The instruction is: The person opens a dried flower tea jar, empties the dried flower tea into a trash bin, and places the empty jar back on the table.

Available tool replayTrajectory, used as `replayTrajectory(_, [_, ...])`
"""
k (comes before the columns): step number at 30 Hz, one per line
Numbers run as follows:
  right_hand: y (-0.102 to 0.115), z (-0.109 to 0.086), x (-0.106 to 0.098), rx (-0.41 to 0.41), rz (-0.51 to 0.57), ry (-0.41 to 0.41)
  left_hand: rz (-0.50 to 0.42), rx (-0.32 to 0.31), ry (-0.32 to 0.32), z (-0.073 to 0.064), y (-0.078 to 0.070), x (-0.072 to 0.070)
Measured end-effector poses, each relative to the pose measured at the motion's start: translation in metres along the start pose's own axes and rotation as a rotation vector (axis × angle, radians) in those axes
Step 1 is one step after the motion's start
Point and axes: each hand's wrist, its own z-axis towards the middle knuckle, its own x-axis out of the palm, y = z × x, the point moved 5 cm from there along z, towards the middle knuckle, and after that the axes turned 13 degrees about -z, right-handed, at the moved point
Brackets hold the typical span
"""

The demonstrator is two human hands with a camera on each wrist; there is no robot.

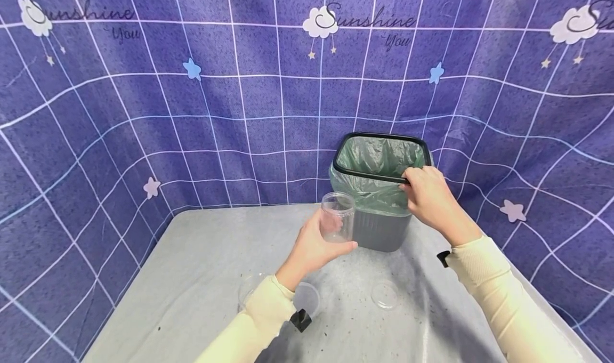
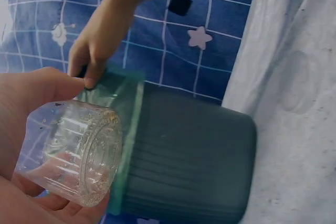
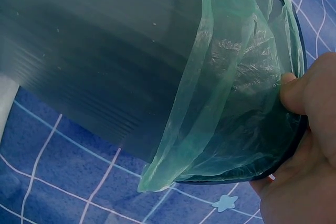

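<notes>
My left hand (image 1: 312,245) grips a clear plastic cup (image 1: 338,219), its fingers and thumb wrapped around the side. In the left wrist view, small specks cling near the base of the cup (image 2: 92,153). Just right of it in the head view stands a grey trash bin (image 1: 384,227) lined with a green plastic bag (image 1: 379,198). My right hand (image 1: 427,195) pinches the bin's black rim (image 1: 369,175) at its near right corner, thumb on the outside. The right wrist view shows the bag (image 3: 236,66) folded down over the bin's outer wall (image 3: 105,51).
A clear round lid (image 1: 385,295) lies on the grey-covered table (image 1: 206,256) in front of the bin. Two clear round pieces, one a shallow container (image 1: 307,298), sit partly behind my left forearm. A blue gridded curtain (image 1: 259,102) hangs around the back and sides.
</notes>
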Motion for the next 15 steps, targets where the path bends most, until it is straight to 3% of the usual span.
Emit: replayTrajectory(15, [0.001, 0.0, 0.0, -0.001, 0.004, -0.004, 0.007, -0.109, 0.041, -0.022, 0.038, 0.018])
